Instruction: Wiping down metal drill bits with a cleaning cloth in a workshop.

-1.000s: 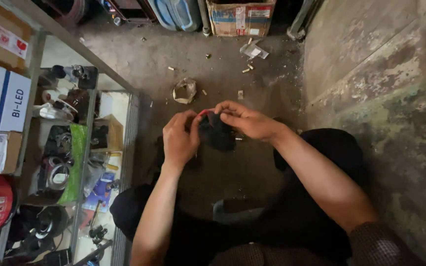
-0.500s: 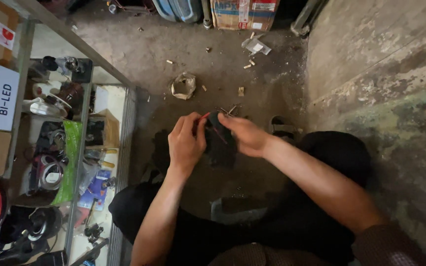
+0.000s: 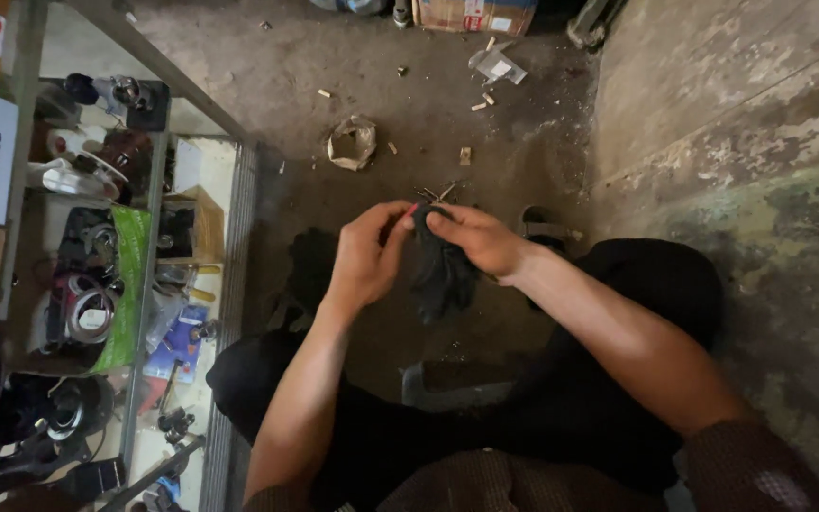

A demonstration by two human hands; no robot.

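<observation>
Both hands pinch a dark bundle (image 3: 443, 270) held above the dirt floor (image 3: 372, 57): left hand (image 3: 367, 256) and right hand (image 3: 476, 237) closed on its top. Thin wire ends, prob, poke out; could slip or prick fingers.

The cloth-like item (image 3: 443, 270) held in both hands reads black, possibly dark grey in this dim view, with a small red piece (image 3: 413, 208) at its top, against a grey-brown floor (image 3: 353, 57), black trousers (image 3: 609, 379) and a brown checked sleeve (image 3: 760, 465).
</observation>
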